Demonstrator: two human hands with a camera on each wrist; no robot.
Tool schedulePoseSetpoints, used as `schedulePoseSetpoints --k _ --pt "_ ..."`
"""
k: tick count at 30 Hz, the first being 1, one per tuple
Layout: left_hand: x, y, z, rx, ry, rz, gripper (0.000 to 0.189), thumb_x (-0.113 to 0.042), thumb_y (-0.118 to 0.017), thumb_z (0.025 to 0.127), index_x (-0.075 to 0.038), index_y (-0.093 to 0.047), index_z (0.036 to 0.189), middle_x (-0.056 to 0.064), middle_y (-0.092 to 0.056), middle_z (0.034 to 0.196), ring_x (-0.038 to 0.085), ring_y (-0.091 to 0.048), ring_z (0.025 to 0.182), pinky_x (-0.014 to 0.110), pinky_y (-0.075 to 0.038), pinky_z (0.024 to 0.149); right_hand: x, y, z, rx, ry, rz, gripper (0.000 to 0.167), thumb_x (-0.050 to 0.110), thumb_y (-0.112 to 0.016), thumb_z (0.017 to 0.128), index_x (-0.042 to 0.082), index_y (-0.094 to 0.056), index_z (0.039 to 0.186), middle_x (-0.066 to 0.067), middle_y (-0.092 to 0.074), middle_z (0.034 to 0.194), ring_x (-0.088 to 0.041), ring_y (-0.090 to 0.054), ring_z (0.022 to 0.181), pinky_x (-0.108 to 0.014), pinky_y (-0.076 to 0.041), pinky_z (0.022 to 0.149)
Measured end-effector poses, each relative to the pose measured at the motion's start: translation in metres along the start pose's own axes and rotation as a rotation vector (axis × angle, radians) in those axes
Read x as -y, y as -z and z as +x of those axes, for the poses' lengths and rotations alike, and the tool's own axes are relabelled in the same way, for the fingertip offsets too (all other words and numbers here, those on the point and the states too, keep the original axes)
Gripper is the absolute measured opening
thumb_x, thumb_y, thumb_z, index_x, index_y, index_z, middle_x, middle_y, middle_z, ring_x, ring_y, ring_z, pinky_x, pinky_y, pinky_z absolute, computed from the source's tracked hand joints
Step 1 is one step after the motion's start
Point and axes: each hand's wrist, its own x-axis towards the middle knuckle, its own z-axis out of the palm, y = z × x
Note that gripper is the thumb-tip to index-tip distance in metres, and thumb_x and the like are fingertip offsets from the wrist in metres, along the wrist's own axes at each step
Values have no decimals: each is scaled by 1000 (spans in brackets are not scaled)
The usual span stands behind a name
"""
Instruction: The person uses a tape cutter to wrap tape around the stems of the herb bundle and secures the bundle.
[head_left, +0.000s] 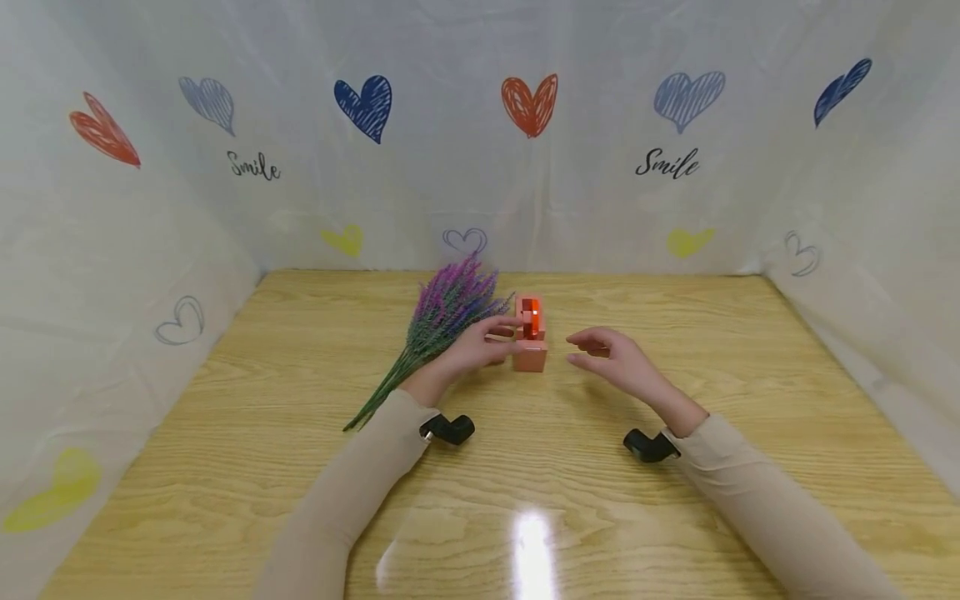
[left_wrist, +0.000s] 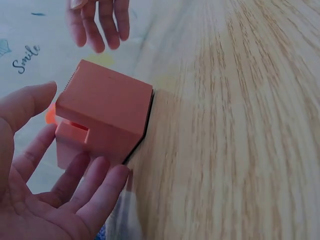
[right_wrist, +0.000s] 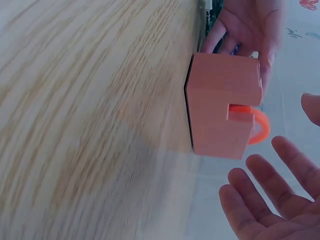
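Left hand (head_left: 478, 344) at the left side of a salmon-pink tape dispenser (head_left: 531, 358), fingers parted and loosely bent, thumb well off the fingertips; no closed grip on it. Fingertips right at its flank (light contact or a sliver of gap, cannot tell). Right hand (head_left: 613, 358) on the other side, near but apart, fingers loosely extended, palm turned inward, holding nothing.

Dispenser sits on the wood-grain worktop (head_left: 690, 333), about midway between left and right edges, nearer the far edge. Orange ring (head_left: 536, 319) seated in it, bulging out past the body. Toothed edge (left_wrist: 73, 76) on one rim; dark strip (left_wrist: 148, 110) along the base.

Just left of the dispenser: a bunch of purple flowers (head_left: 450, 308), lying flat, blooms toward the far edge, green stems slanting nearward and toward the left edge; left forearm close by the stems.

Beige sleeves (head_left: 367, 475) on both arms, a black fitting (head_left: 452, 430) at each wrist. Beyond the far edge, a pale curtain (head_left: 450, 183) printed with hearts (head_left: 363, 108) and "Smile" (head_left: 667, 163).
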Motion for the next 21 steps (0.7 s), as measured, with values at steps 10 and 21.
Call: schedulePoseSetpoints --k 10,21 --pt "2 -3 2 -14 -4 -22 47 -27 -70 85 -18 -55 129 6 -50 129 24 -44 119 38 -44 91 -1 -11 16 44 -59 43 43 28 -61 92 -2 -57 122 -19 -57 120 -31 -53 110 -47 -41 93" --pt "-2 -5 -1 -27 65 -110 50 -22 -71 84 -14 -53 130 11 -47 129 27 -50 113 33 -49 85 6 -24 32 73 -117 119 43 33 -63 90 1 -62 119 -14 -59 119 -28 -53 109 -43 -44 88"
